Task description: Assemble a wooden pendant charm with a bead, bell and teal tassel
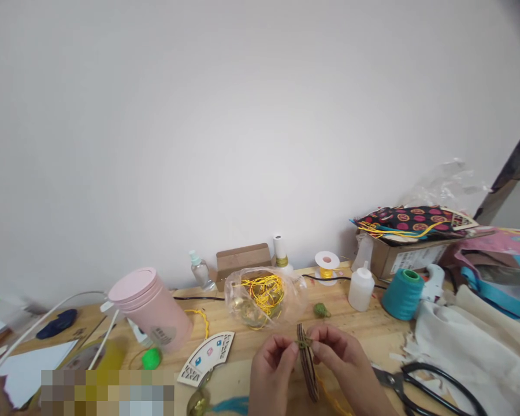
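My left hand and my right hand meet low in the middle of the view. Both pinch a thin, curved wooden fan ornament, seen edge-on and standing upright between them. A small knot of green-yellow cord sits at its top, under my fingertips. Yellow cord trails down past my right hand. A similar green knot lies on the wooden table just beyond my hands. A flat fretwork wooden fan lies to the left of my left hand.
A clear bag of yellow cord sits behind my hands. Black-handled scissors lie at right, near white cloth. Further back stand a teal thread cone, a glue gun, a white squeeze bottle and a pink tumbler.
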The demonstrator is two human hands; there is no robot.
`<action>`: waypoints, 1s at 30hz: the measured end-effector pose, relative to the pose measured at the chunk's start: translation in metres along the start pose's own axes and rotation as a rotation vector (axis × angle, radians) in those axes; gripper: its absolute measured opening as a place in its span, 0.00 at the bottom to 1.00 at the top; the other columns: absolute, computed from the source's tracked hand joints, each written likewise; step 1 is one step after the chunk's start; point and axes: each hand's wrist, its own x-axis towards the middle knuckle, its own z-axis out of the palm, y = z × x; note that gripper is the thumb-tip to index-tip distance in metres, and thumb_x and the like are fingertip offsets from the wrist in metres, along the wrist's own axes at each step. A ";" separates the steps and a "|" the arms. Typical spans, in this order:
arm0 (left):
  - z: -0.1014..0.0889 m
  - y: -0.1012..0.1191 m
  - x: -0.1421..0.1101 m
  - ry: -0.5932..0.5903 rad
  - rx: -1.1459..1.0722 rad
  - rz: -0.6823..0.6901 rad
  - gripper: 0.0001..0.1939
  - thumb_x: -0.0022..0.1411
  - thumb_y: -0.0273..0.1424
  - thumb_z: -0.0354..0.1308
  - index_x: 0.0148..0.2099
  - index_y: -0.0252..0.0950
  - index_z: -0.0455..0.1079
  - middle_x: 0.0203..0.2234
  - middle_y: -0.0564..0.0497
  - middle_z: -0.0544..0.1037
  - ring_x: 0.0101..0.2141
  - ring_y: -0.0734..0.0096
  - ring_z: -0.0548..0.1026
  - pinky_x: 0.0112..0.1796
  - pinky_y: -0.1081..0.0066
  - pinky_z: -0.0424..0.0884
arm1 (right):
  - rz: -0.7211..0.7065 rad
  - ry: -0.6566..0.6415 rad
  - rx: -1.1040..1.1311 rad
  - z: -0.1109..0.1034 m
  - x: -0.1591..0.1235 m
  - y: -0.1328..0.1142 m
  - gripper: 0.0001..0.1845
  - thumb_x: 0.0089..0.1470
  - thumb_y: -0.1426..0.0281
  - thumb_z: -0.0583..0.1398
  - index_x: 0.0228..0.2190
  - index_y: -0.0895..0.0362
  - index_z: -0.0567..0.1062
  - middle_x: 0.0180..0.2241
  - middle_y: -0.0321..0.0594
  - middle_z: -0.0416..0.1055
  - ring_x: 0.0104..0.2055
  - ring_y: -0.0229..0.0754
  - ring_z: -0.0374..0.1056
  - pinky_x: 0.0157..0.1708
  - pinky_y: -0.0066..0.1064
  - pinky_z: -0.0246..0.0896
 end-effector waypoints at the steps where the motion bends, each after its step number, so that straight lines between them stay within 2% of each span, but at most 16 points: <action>1: 0.001 -0.001 0.000 0.024 0.004 0.049 0.07 0.42 0.31 0.60 0.21 0.32 0.68 0.15 0.55 0.68 0.20 0.75 0.65 0.24 0.76 0.62 | 0.015 0.007 0.034 0.000 0.001 0.002 0.09 0.38 0.67 0.61 0.19 0.60 0.68 0.18 0.33 0.62 0.21 0.33 0.56 0.22 0.24 0.55; 4: 0.005 0.001 -0.004 0.128 0.034 0.236 0.06 0.42 0.30 0.60 0.20 0.33 0.69 0.27 0.48 0.73 0.28 0.69 0.70 0.28 0.75 0.65 | 0.040 0.058 0.082 0.001 0.002 0.005 0.13 0.35 0.64 0.63 0.20 0.61 0.70 0.19 0.34 0.64 0.22 0.34 0.58 0.24 0.24 0.56; 6: 0.007 0.002 -0.006 0.144 0.053 0.301 0.06 0.42 0.29 0.59 0.19 0.33 0.69 0.32 0.45 0.74 0.32 0.65 0.72 0.29 0.75 0.66 | 0.062 0.070 0.110 0.002 0.002 0.005 0.14 0.34 0.63 0.64 0.19 0.61 0.71 0.18 0.34 0.64 0.22 0.34 0.59 0.24 0.25 0.57; 13: 0.007 0.002 -0.007 0.168 0.062 0.246 0.03 0.42 0.28 0.60 0.22 0.34 0.68 0.18 0.52 0.73 0.22 0.71 0.71 0.26 0.76 0.68 | 0.123 0.061 0.183 0.007 0.000 0.000 0.15 0.31 0.62 0.66 0.18 0.61 0.70 0.16 0.32 0.63 0.20 0.32 0.58 0.23 0.25 0.57; 16: 0.003 0.005 -0.006 0.102 0.149 0.340 0.01 0.46 0.26 0.57 0.25 0.35 0.69 0.20 0.52 0.73 0.24 0.71 0.72 0.27 0.76 0.68 | 0.104 0.057 0.166 0.007 0.000 0.002 0.16 0.32 0.62 0.66 0.18 0.61 0.71 0.17 0.33 0.63 0.20 0.32 0.59 0.23 0.25 0.58; 20: -0.002 0.011 -0.007 -0.056 0.357 0.554 0.09 0.50 0.24 0.52 0.28 0.37 0.74 0.23 0.50 0.73 0.27 0.70 0.71 0.29 0.75 0.67 | 0.069 0.044 0.151 0.005 0.001 0.006 0.15 0.33 0.62 0.65 0.18 0.61 0.71 0.17 0.33 0.63 0.21 0.32 0.59 0.23 0.24 0.57; 25: -0.005 0.013 -0.007 -0.112 0.387 0.537 0.08 0.51 0.25 0.53 0.29 0.36 0.74 0.24 0.49 0.72 0.27 0.69 0.71 0.28 0.74 0.68 | 0.056 0.005 0.127 0.007 -0.002 0.000 0.15 0.35 0.62 0.64 0.19 0.62 0.71 0.17 0.33 0.63 0.21 0.32 0.57 0.23 0.24 0.55; 30: -0.005 0.015 -0.006 -0.079 0.471 0.503 0.06 0.49 0.27 0.56 0.28 0.38 0.74 0.23 0.50 0.72 0.26 0.69 0.71 0.27 0.74 0.68 | 0.026 -0.008 0.117 0.008 -0.004 -0.004 0.15 0.36 0.62 0.64 0.19 0.61 0.70 0.18 0.33 0.63 0.21 0.33 0.58 0.23 0.24 0.55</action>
